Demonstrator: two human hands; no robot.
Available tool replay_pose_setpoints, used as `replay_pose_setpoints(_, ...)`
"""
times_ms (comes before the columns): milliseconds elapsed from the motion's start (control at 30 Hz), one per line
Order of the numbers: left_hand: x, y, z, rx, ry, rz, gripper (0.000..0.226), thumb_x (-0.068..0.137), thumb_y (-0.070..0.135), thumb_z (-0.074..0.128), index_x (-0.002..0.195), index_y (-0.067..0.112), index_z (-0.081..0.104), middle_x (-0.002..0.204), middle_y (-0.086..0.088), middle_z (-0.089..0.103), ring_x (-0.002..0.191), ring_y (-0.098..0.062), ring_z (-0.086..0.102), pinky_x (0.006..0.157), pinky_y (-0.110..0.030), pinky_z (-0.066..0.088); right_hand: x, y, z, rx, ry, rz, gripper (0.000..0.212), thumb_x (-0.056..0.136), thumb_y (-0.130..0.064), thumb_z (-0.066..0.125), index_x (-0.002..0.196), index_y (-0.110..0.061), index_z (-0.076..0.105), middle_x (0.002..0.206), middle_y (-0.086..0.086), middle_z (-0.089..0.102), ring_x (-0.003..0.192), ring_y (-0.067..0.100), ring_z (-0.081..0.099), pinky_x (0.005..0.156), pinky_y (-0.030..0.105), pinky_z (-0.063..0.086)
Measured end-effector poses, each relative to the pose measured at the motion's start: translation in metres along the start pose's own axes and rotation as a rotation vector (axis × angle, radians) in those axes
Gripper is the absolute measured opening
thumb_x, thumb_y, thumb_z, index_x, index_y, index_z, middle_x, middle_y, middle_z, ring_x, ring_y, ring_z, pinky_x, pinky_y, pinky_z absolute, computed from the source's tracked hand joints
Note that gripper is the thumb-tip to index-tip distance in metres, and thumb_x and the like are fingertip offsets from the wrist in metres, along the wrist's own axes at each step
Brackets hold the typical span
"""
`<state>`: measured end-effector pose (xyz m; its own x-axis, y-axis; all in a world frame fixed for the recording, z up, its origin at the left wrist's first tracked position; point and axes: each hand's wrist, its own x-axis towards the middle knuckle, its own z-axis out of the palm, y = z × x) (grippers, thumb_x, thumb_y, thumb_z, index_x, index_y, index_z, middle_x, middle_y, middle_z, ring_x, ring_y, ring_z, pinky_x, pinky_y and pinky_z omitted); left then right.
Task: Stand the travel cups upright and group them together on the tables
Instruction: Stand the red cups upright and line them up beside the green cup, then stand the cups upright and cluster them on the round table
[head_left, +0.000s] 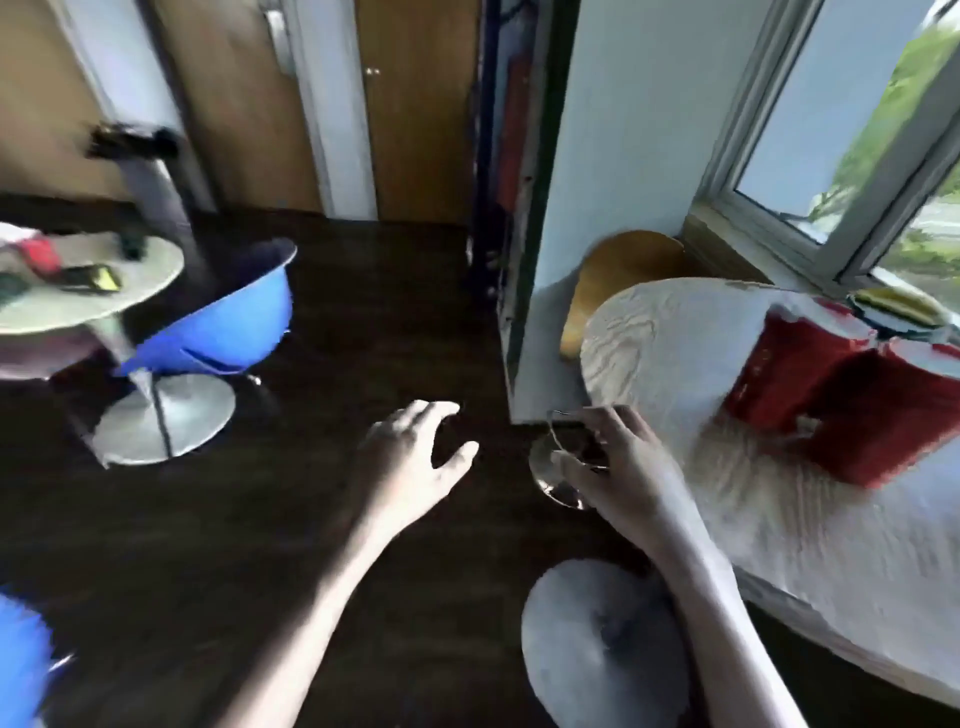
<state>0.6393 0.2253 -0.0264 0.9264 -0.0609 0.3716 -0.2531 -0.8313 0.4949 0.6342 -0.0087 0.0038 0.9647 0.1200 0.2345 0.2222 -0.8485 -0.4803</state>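
1. A dark wooden floor (311, 519) is filling the middle of the view, a window (852, 171) is letting daylight in at the right, and a pale wood-grain round surface (675, 343) is sitting just under it.
2. Two red travel cups (831, 400) are standing touching each other on that surface, white at their tops — the blur is smearing them, so I cannot say whether lids are on.
3. A second round surface (130, 291) is sitting well apart at the far left with small blurred items on it, a blue chair (228, 322) just beside it; whether any cup is among those items, I cannot tell.
4. The left hand (415, 457) is hanging over the floor, fingers spread and curled, holding nothing.
5. The right hand (618, 467) is hovering at the near edge of the pale surface with its fingers pinched around something thin and see-through — a clear curved piece (556, 467), too blurred to name.
6. Handling, as a judgement: these cups are looking rigid and light, smooth-walled and so a little slippery, and tall enough to tip if knocked.
7. The sensible hold is looking like a wrap around the mid-body, thumb opposite fingers, not a pinch at the white top.
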Motion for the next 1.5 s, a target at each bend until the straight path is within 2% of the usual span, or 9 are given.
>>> replay_pose_setpoints(133, -0.044, -0.091, -0.047, 0.124, 0.011, -0.258, 0.054, 0.076, 0.057, 0.048, 0.109, 0.015, 0.06, 0.101, -0.007, 0.064, 0.094, -0.03, 0.063, 0.081, -0.044, 0.052, 0.04, -0.072, 0.067, -0.174, -0.221, -0.273, 0.055, 0.081, -0.055, 0.058, 0.128, -0.029, 0.047, 0.122, -0.001, 0.051, 0.119, 0.021, 0.05, 0.095, 0.036, 0.043)
replay_pose_setpoints(333, -0.115, -0.205, -0.104, 0.219, 0.072, -0.591, 0.068, 0.072, 0.061, 0.043, 0.109, 0.007, 0.062, 0.1, -0.015, 0.062, 0.092, -0.037, 0.063, 0.079, -0.043, 0.052, 0.082, -0.181, 0.176, -0.242, -0.443, -0.527, 0.058, 0.081, -0.061, 0.056, 0.129, -0.03, 0.046, 0.128, -0.004, 0.052, 0.122, 0.019, 0.05, 0.1, 0.036, 0.039)
replay_pose_setpoints(433, -0.135, -0.248, -0.137, 0.365, 0.024, -0.704, 0.059, 0.084, 0.057, 0.047, 0.124, 0.014, 0.055, 0.117, -0.006, 0.059, 0.109, -0.028, 0.059, 0.085, -0.035, 0.041, 0.1, -0.229, 0.218, -0.24, -0.517, -0.591, 0.057, 0.081, -0.06, 0.056, 0.129, -0.031, 0.046, 0.132, -0.005, 0.051, 0.123, 0.018, 0.049, 0.102, 0.035, 0.036)
replay_pose_setpoints(500, -0.141, -0.273, -0.151, 0.458, -0.008, -0.738, 0.053, 0.088, 0.053, 0.05, 0.128, 0.019, 0.05, 0.123, 0.001, 0.057, 0.113, -0.022, 0.057, 0.086, -0.035, 0.04, 0.113, -0.252, 0.24, -0.221, -0.525, -0.595, 0.058, 0.08, -0.058, 0.057, 0.129, -0.03, 0.047, 0.129, -0.004, 0.052, 0.122, 0.02, 0.05, 0.102, 0.036, 0.036)
replay_pose_setpoints(667, -0.128, -0.329, -0.171, 0.457, -0.046, -0.786, 0.053, 0.087, 0.055, 0.05, 0.126, 0.019, 0.051, 0.122, 0.002, 0.061, 0.111, -0.021, 0.059, 0.084, -0.036, 0.047, 0.145, -0.293, 0.287, -0.183, -0.558, -0.568, 0.059, 0.079, -0.058, 0.058, 0.13, -0.029, 0.048, 0.131, -0.005, 0.052, 0.122, 0.02, 0.05, 0.103, 0.037, 0.036)
replay_pose_setpoints(767, -0.105, -0.361, -0.174, 0.471, -0.051, -0.791, 0.053, 0.087, 0.055, 0.049, 0.127, 0.019, 0.05, 0.121, 0.001, 0.06, 0.111, -0.022, 0.058, 0.085, -0.036, 0.045, 0.169, -0.311, 0.314, -0.158, -0.578, -0.568, 0.057, 0.079, -0.059, 0.058, 0.127, -0.03, 0.05, 0.13, -0.006, 0.054, 0.12, 0.018, 0.051, 0.101, 0.037, 0.037)
replay_pose_setpoints(1000, -0.014, -0.446, -0.179, 0.473, -0.105, -0.79, 0.055, 0.089, 0.054, 0.047, 0.132, 0.019, 0.046, 0.127, -0.001, 0.058, 0.117, -0.022, 0.055, 0.087, -0.035, 0.042, 0.268, -0.35, 0.38, -0.175, -0.626, -0.579, 0.058, 0.079, -0.059, 0.059, 0.128, -0.031, 0.049, 0.132, -0.007, 0.053, 0.122, 0.018, 0.051, 0.101, 0.036, 0.036)
replay_pose_setpoints(1267, 0.115, -0.548, -0.198, 0.496, -0.053, -0.846, 0.052, 0.087, 0.057, 0.048, 0.127, 0.024, 0.05, 0.12, 0.003, 0.063, 0.112, -0.021, 0.058, 0.085, -0.033, 0.043, 0.426, -0.412, 0.443, -0.176, -0.585, -0.669, 0.057, 0.083, -0.056, 0.055, 0.132, -0.028, 0.046, 0.133, -0.006, 0.053, 0.124, 0.019, 0.049, 0.103, 0.037, 0.035)
replay_pose_setpoints(1500, 0.178, -0.627, -0.211, 0.447, -0.052, -0.898, 0.051, 0.089, 0.052, 0.049, 0.13, 0.021, 0.048, 0.115, -0.001, 0.064, 0.108, -0.023, 0.06, 0.083, -0.032, 0.043, 0.514, -0.464, 0.508, -0.184, -0.62, -0.732, 0.055, 0.085, -0.053, 0.055, 0.131, -0.023, 0.049, 0.128, -0.001, 0.056, 0.115, 0.022, 0.056, 0.097, 0.037, 0.04)
